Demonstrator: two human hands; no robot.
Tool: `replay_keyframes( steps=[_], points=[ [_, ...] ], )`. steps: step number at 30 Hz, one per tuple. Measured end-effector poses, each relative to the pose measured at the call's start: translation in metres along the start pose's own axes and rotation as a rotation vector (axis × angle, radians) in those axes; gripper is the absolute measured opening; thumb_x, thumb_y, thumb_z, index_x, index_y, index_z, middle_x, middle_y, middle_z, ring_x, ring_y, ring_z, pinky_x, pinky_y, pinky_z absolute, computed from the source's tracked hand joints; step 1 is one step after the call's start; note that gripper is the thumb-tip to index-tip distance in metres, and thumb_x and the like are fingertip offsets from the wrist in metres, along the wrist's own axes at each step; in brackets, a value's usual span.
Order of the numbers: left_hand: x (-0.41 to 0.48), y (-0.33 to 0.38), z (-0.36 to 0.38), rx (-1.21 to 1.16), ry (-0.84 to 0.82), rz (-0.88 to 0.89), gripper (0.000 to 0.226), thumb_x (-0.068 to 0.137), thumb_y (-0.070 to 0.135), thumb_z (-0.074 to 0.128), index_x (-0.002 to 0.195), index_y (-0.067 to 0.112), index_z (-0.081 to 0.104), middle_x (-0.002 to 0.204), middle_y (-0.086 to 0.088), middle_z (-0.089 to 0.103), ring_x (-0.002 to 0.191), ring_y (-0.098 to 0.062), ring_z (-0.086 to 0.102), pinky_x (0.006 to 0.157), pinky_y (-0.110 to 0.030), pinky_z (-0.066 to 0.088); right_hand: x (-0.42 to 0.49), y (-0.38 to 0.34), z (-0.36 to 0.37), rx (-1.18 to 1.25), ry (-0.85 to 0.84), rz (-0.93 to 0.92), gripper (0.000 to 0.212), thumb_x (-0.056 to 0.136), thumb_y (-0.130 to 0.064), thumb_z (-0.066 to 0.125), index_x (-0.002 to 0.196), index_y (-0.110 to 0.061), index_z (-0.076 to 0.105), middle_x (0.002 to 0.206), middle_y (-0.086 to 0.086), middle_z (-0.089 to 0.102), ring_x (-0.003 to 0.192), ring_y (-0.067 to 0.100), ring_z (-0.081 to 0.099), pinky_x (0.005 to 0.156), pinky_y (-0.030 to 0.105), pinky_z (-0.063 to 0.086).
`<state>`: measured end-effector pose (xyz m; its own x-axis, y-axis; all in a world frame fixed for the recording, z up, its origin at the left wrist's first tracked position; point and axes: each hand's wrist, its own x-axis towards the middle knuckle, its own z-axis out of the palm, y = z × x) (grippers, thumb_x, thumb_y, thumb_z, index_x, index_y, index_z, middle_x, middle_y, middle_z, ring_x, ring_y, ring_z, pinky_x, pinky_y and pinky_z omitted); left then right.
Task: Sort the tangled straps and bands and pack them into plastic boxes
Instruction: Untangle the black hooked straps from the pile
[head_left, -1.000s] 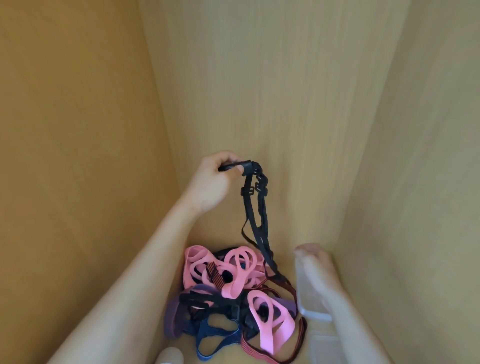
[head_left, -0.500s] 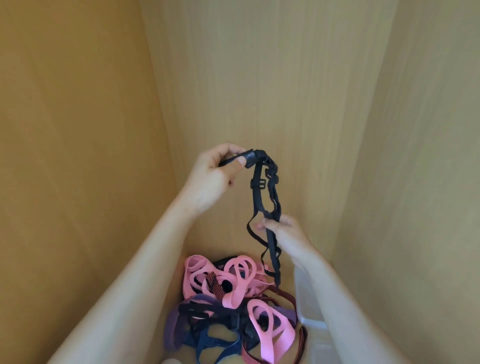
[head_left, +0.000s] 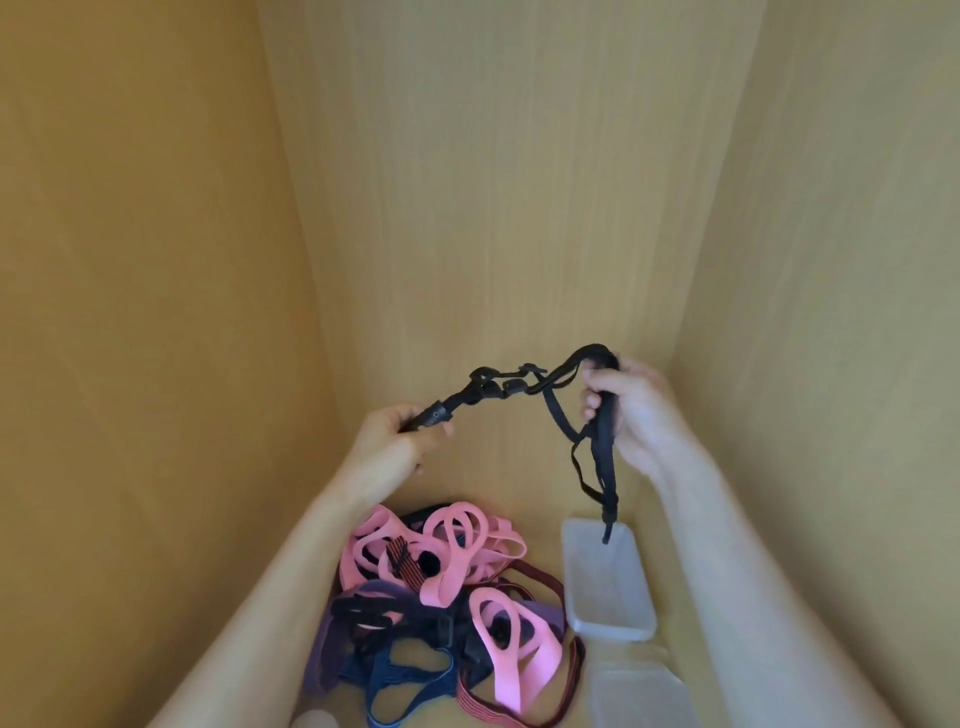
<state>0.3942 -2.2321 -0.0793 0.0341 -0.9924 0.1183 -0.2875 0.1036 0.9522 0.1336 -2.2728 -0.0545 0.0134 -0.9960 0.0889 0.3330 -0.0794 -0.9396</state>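
A black strap with plastic buckles (head_left: 511, 387) stretches in the air between both hands. My left hand (head_left: 395, 447) grips its left end. My right hand (head_left: 631, 415) holds the other part, and the loose end hangs down over a clear plastic box (head_left: 605, 613). Below lies a tangled pile of pink bands (head_left: 452, 551), a purple band (head_left: 327, 644), a dark blue band (head_left: 400, 686) and a dark red striped strap (head_left: 483, 704).
Wooden walls close the space at the left (head_left: 130, 312), back (head_left: 493, 182) and right (head_left: 841, 312). A second clear box (head_left: 644, 696) sits in front of the first at the bottom right. A pale round object (head_left: 311, 719) shows at the bottom edge.
The strap has been lifted clear of the pile. My right hand rose and moved right with its end, pulling the strap out sideways. My left hand dropped lower.
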Motion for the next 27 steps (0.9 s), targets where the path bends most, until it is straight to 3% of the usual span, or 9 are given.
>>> replay_keyframes(
  steps=[3, 6, 9, 12, 15, 17, 20, 24, 27],
  points=[
    [0.002, 0.017, 0.001, -0.067, 0.002, 0.099, 0.028, 0.094, 0.020, 0.069, 0.095, -0.007, 0.061, 0.059, 0.000, 0.050, 0.053, -0.013, 0.048, 0.062, -0.020, 0.044, -0.005, 0.016, -0.007, -0.339, 0.037, 0.045, 0.020, 0.084, -0.007, 0.077, 0.099, -0.014, 0.064, 0.078, -0.005, 0.056, 0.058, 0.007, 0.046, 0.061, 0.028, 0.043],
    [0.003, 0.043, 0.006, -0.122, -0.055, 0.193, 0.030, 0.095, 0.021, 0.067, 0.097, -0.007, 0.059, 0.060, 0.002, 0.051, 0.054, -0.011, 0.049, 0.058, -0.013, 0.046, -0.011, 0.035, -0.008, -0.768, -0.036, 0.083, 0.060, 0.066, -0.035, 0.093, 0.114, -0.037, 0.056, 0.091, -0.025, 0.055, 0.079, -0.006, 0.051, 0.082, 0.024, 0.041],
    [0.003, 0.063, 0.021, -0.173, -0.204, 0.232, 0.017, 0.095, 0.026, 0.067, 0.092, 0.010, 0.065, 0.061, 0.005, 0.054, 0.057, -0.012, 0.051, 0.063, -0.017, 0.048, -0.016, 0.054, 0.006, -0.843, -0.136, 0.133, 0.067, 0.060, -0.052, 0.093, 0.112, -0.046, 0.051, 0.092, -0.036, 0.053, 0.083, -0.016, 0.050, 0.070, 0.013, 0.039],
    [0.005, 0.072, 0.037, -0.268, -0.300, 0.231, 0.013, 0.096, 0.027, 0.066, 0.093, 0.014, 0.065, 0.066, 0.006, 0.056, 0.058, -0.013, 0.050, 0.066, -0.024, 0.047, -0.021, 0.070, 0.021, -0.789, -0.250, 0.231, 0.068, 0.053, -0.065, 0.089, 0.111, -0.041, 0.064, 0.089, -0.021, 0.073, 0.085, -0.001, 0.069, 0.083, 0.027, 0.056],
    [0.008, 0.074, 0.043, -0.314, -0.304, 0.208, 0.012, 0.096, 0.028, 0.067, 0.093, 0.016, 0.066, 0.070, 0.004, 0.057, 0.058, -0.012, 0.049, 0.066, -0.024, 0.047, -0.026, 0.083, 0.031, -0.679, -0.353, 0.189, 0.047, 0.058, -0.058, 0.086, 0.100, -0.038, 0.075, 0.093, -0.014, 0.076, 0.091, 0.002, 0.071, 0.093, 0.029, 0.053],
    [0.011, 0.073, 0.039, -0.361, -0.289, 0.200, 0.013, 0.094, 0.031, 0.067, 0.090, 0.019, 0.066, 0.067, 0.006, 0.055, 0.058, -0.012, 0.048, 0.066, -0.024, 0.046, -0.029, 0.092, 0.033, -0.550, -0.333, 0.188, 0.028, 0.072, -0.040, 0.084, 0.094, -0.024, 0.076, 0.087, -0.007, 0.077, 0.086, 0.009, 0.072, 0.084, 0.027, 0.053],
    [0.016, 0.069, 0.021, -0.503, -0.184, 0.185, 0.013, 0.093, 0.030, 0.068, 0.095, 0.018, 0.065, 0.064, 0.013, 0.054, 0.058, -0.008, 0.046, 0.060, -0.021, 0.044, -0.031, 0.093, 0.029, -0.245, -0.297, 0.286, 0.026, 0.091, -0.017, 0.072, 0.110, -0.002, 0.061, 0.086, 0.009, 0.076, 0.083, 0.024, 0.074, 0.078, 0.033, 0.058],
    [0.023, 0.048, -0.015, -0.602, 0.067, 0.107, 0.016, 0.094, 0.028, 0.067, 0.100, 0.013, 0.065, 0.058, 0.017, 0.050, 0.055, -0.005, 0.043, 0.056, -0.021, 0.040, -0.028, 0.071, 0.008, -0.064, -0.171, 0.236, 0.031, 0.080, -0.025, 0.076, 0.100, -0.007, 0.061, 0.062, -0.002, 0.053, 0.054, 0.015, 0.051, 0.061, 0.026, 0.049],
    [0.024, 0.021, -0.022, -0.532, 0.149, 0.031, 0.011, 0.094, 0.027, 0.068, 0.092, 0.016, 0.068, 0.065, 0.014, 0.054, 0.054, -0.006, 0.043, 0.057, -0.022, 0.038, -0.022, 0.041, -0.001, 0.151, -0.149, 0.156, 0.021, 0.081, -0.022, 0.076, 0.089, -0.013, 0.059, 0.062, -0.005, 0.038, 0.053, 0.011, 0.035, 0.052, 0.020, 0.035]
  ],
)
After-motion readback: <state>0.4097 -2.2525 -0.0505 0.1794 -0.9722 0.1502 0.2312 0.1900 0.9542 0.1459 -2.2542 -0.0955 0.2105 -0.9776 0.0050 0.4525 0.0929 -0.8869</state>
